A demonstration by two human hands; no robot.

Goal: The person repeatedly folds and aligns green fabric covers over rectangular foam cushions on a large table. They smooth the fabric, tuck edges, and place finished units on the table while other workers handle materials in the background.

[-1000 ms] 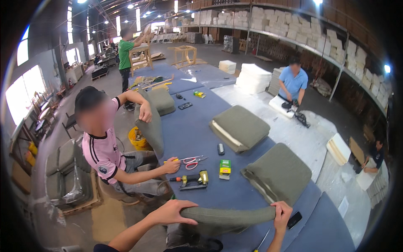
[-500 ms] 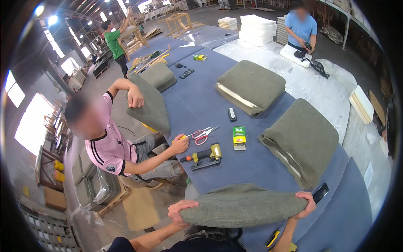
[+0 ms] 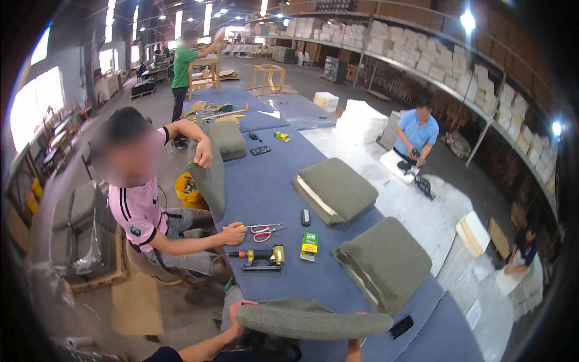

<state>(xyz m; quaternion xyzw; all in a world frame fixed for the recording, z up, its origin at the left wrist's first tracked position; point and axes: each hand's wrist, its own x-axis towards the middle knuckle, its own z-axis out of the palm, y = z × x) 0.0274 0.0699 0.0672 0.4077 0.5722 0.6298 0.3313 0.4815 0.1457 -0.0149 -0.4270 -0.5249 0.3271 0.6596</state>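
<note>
A grey-green fabric seat cushion is held up on edge at the near edge of the blue table, its long side bowed. My left hand grips its left end, fingers curled round the fabric. My right hand is at its right part, largely hidden behind the cushion; a bit of fingertip shows over the top edge. Just past the cushion's right end lies a black phone. A second grey-green cushion, its cover open along one side with pale filling showing, rests beyond my right hand.
A nail gun, red-handled scissors, a green-yellow box and a small dark device lie mid-table. Another open-sided cushion sits farther back. At left, a seated co-worker in pink holds a yellow-handled tool and a cushion.
My view has tilted up and turned right. The cushion now shows its narrow side more, and my right hand has gone from its right end to mostly behind it.
</note>
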